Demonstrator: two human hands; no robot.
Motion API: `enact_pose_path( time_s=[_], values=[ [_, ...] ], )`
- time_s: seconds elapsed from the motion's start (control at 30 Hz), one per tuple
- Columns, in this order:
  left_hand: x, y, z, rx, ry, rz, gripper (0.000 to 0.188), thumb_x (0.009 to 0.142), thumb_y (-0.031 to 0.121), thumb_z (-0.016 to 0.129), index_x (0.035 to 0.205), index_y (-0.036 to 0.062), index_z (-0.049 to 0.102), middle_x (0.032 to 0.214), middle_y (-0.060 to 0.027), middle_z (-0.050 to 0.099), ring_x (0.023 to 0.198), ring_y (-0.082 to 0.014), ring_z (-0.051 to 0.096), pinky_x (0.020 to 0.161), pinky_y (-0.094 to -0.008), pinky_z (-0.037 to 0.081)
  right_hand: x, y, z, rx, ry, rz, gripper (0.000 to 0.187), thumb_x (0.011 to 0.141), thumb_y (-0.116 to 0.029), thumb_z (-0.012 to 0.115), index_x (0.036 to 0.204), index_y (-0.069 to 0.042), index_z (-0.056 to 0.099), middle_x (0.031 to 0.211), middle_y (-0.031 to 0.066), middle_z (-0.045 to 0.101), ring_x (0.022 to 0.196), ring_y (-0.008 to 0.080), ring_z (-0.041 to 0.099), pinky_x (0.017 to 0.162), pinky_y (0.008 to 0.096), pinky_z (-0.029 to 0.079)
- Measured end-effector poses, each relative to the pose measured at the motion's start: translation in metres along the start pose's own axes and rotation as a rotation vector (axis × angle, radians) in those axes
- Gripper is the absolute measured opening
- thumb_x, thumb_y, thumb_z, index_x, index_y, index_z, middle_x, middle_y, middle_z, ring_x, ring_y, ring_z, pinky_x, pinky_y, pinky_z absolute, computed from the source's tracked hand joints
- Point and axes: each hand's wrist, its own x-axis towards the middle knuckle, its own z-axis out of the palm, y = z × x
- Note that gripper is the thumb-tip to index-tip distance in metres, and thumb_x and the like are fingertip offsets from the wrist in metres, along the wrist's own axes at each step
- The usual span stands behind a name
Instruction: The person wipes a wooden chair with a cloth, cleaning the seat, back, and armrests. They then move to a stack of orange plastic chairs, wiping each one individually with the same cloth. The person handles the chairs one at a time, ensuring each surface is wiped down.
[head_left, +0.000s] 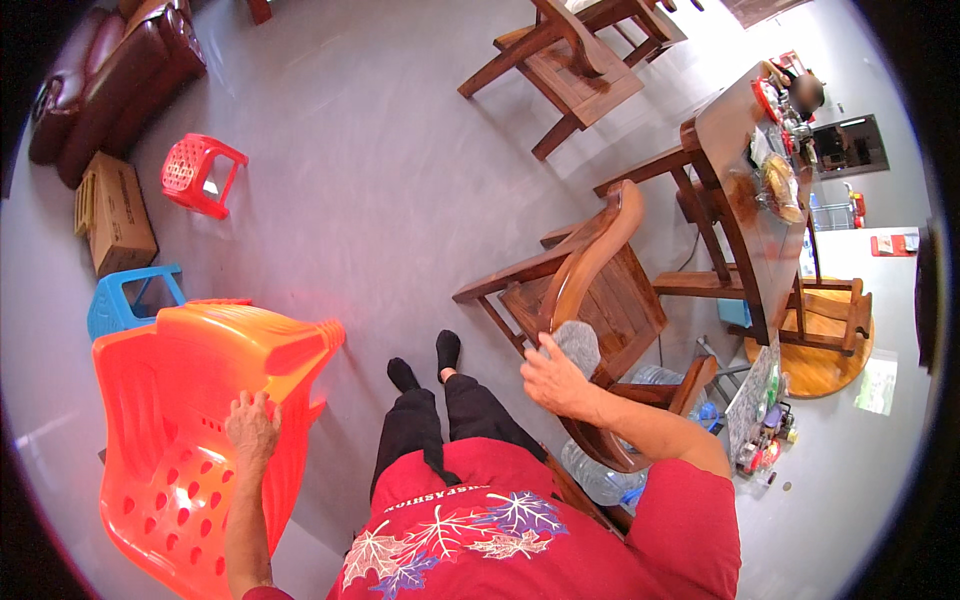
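A grey cloth is bunched under the fingers of my right hand, closed on it against the curved top rail of a dark wooden armchair. To my left stands a stack of orange-red plastic armchairs, with holes in the top seat. My left hand rests on the inner side of the stack's near armrest, fingers apart and slightly bent, holding nothing loose.
A wooden table with packaged food stands at the right. Clear water bottles sit below the armchair. Beyond the plastic chairs are a blue stool, a cardboard box, a red stool and a brown sofa. Another wooden chair stands farther off.
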Motion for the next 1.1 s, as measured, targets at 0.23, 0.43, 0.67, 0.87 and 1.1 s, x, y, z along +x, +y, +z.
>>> enact_pose_path(
  time_s=[0.23, 0.43, 0.67, 0.87, 1.1],
  values=[
    [0.000, -0.002, 0.000, -0.031, 0.002, 0.051, 0.038, 0.072, 0.033, 0.073, 0.100, 0.0113, 0.061, 0.096, -0.0088, 0.056, 0.092, -0.0272, 0.056, 0.068, -0.0430, 0.049, 0.006, 0.007, 0.004, -0.022, 0.068, 0.075, 0.014, 0.068, -0.019, 0.061, 0.080, -0.014, 0.066, 0.091, 0.0034, 0.056, 0.108, 0.0247, 0.048, 0.103, 0.0486, 0.027],
    [0.000, -0.001, -0.007, -0.047, -0.045, 0.017, 0.039, 0.070, 0.034, 0.074, 0.099, 0.0122, 0.061, 0.094, -0.0091, 0.055, 0.091, -0.0286, 0.056, 0.066, -0.0424, 0.048, 0.030, 0.078, 0.008, 0.134, 0.147, 0.444, 0.024, 0.071, -0.022, 0.064, 0.095, -0.020, 0.063, 0.107, 0.0005, 0.055, 0.109, 0.0201, 0.047, 0.092, 0.0428, 0.030],
    [0.007, -0.002, -0.026, -0.166, -0.123, 0.006, 0.038, 0.068, 0.031, 0.074, 0.096, 0.0102, 0.060, 0.095, -0.0102, 0.054, 0.091, -0.0288, 0.056, 0.068, -0.0428, 0.046, 0.036, 0.194, 0.002, -0.133, -0.009, 0.808, 0.018, 0.073, -0.030, 0.065, 0.084, -0.017, 0.067, 0.095, 0.0080, 0.048, 0.097, 0.0263, 0.043, 0.077, 0.0416, 0.033],
    [0.012, 0.003, -0.017, -0.041, -0.115, -0.051, 0.030, 0.073, 0.024, 0.068, 0.097, 0.0092, 0.059, 0.098, -0.0110, 0.055, 0.089, -0.0303, 0.058, 0.070, -0.0423, 0.045, 0.048, 0.239, 0.016, -0.071, -0.313, 0.715, 0.013, 0.076, -0.018, 0.062, 0.083, -0.010, 0.070, 0.089, 0.0087, 0.055, 0.084, 0.0260, 0.055, 0.067, 0.0382, 0.045],
    [0.025, 0.009, -0.026, -0.092, -0.251, -0.119, 0.031, 0.073, 0.022, 0.066, 0.099, 0.0063, 0.057, 0.102, -0.0131, 0.055, 0.094, -0.0315, 0.056, 0.075, -0.0425, 0.044, 0.105, 0.252, 0.117, 0.245, -0.621, 0.844, 0.020, 0.084, -0.016, 0.057, 0.097, -0.006, 0.069, 0.099, 0.0116, 0.056, 0.095, 0.0289, 0.056, 0.074, 0.0359, 0.053]
  ],
)
